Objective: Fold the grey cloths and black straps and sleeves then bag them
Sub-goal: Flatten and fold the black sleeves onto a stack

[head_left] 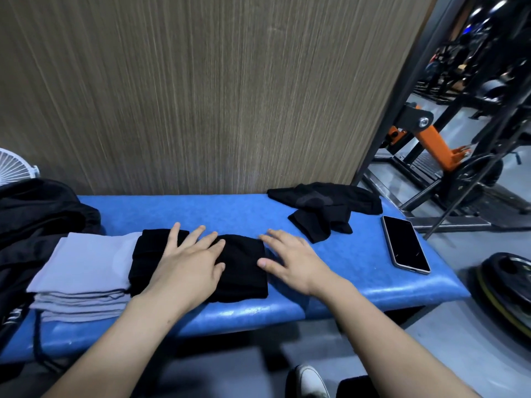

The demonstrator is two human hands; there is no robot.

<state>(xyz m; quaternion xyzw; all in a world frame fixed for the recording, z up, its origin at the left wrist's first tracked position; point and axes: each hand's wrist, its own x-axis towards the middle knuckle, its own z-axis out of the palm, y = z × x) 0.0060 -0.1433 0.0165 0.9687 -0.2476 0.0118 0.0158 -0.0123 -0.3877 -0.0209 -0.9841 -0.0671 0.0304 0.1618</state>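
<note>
On the blue padded bench (330, 285) lies a folded black sleeve (244, 268) in the middle. My left hand (191, 259) rests flat on it with fingers spread, also covering part of a second folded black piece (149, 254) to its left. At the sleeve's right edge my right hand (290, 258) lies flat and open, thumb touching the fabric. A stack of folded grey cloths (83, 274) sits at the left. A crumpled pile of black sleeves and straps (324, 208) lies at the back right of the bench.
A black bag (31, 222) lies at the bench's left end, with a white fan (14, 166) behind it. A dark phone (405, 244) rests on the bench's right end. A wood-grain wall stands behind; weight plates (508, 288) and a gym rack (448, 145) stand at the right.
</note>
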